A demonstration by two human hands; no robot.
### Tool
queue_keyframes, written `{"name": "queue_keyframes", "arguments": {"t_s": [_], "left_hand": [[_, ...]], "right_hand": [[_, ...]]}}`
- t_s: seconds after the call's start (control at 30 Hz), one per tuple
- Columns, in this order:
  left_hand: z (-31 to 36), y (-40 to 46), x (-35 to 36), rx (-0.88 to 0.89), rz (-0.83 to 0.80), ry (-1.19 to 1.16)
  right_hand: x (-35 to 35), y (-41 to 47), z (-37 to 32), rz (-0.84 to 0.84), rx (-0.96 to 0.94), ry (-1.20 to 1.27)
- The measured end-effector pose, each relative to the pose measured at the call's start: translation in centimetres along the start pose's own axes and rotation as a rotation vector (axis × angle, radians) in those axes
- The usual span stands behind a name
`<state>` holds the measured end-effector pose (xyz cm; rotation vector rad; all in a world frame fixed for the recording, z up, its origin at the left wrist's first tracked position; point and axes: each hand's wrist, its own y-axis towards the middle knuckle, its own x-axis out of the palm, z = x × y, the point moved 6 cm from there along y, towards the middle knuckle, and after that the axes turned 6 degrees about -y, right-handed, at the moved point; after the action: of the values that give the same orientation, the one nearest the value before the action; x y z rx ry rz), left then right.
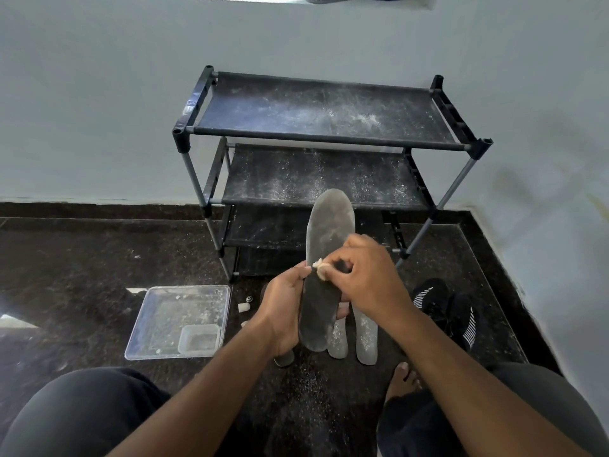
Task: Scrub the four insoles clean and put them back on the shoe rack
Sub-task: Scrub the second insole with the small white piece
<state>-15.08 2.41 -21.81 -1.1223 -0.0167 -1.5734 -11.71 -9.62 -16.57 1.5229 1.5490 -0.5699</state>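
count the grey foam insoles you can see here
4: one grey foam insole held in the left hand, two on the floor beneath, one end showing under the left wrist.

Shoe rack [329,127] vs back wall, centre. Held insole [324,258] in front of rack, betw both hands. Two insoles [365,331] on floor beneath, side by side. Tray [148,324] left on floor, small tub [199,338] in its near-right corner. Shoes [445,308] right.

Both bare forearms reach forward from bent knees and meet ahead. The left hand [283,311] is curled round the insole [324,275], thumb on top. The right hand [362,275] pinches a pale scrap [321,268] against it, fingers bunched.
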Motion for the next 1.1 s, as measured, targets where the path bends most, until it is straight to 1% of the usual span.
{"name": "queue_keyframes", "arguments": {"t_s": [0.07,0.13,0.23,0.3,0.37,0.5,0.57,0.67,0.73,0.87,0.9,0.93,1.0,1.07,1.1], "left_hand": [[-0.2,0.0,0.1,-0.002,-0.003,0.042],[-0.1,0.1,0.0,0.004,-0.003,0.058],[0.1,0.4,0.0,0.005,-0.029,0.041],[0.2,0.5,0.0,0.019,-0.061,0.054],[0.2,0.7,0.0,0.03,-0.097,0.077],[-0.9,0.9,0.6,-0.034,-0.17,0.115],[-1.1,1.0,0.8,-0.04,-0.205,0.131],[-0.9,0.9,0.7,-0.01,-0.207,0.198],[-0.9,0.8,0.5,0.004,-0.205,0.25],[-1.2,0.8,0.9,0.009,-0.26,0.256],[-1.3,0.8,1.0,0.014,-0.262,0.252],[-1.2,0.8,1.1,0.022,-0.258,0.245],[-0.9,0.8,1.1,0.048,-0.231,0.219],[-0.6,0.9,1.0,0.075,-0.22,0.202],[-0.6,1.0,0.9,0.081,-0.217,0.196]], "right_hand": [[-1.0,0.4,0.8,0.099,0.042,-0.054],[-1.1,0.4,0.6,0.123,0.018,-0.09],[0.4,-0.4,-1.2,-0.002,-0.138,-0.103],[1.0,-0.6,-1.6,-0.063,-0.197,-0.105],[0.7,-0.2,-1.3,-0.041,-0.174,-0.102],[-1.2,0.5,0.1,0.121,-0.023,-0.07],[-1.1,0.3,0.2,0.118,0.012,-0.049],[0.2,-0.5,-0.9,0.013,-0.05,-0.032],[0.5,-0.6,-1.2,-0.012,-0.069,-0.064],[-1.0,0.2,-0.3,0.143,0.004,-0.09],[-1.1,0.2,-0.2,0.157,0.013,-0.076],[-1.0,0.2,-0.3,0.146,0.006,-0.054],[-0.2,-0.3,-1.0,0.06,-0.041,-0.023],[0.6,-0.6,-1.5,-0.018,-0.084,-0.031],[0.7,-0.6,-1.5,-0.028,-0.086,-0.037]]}}
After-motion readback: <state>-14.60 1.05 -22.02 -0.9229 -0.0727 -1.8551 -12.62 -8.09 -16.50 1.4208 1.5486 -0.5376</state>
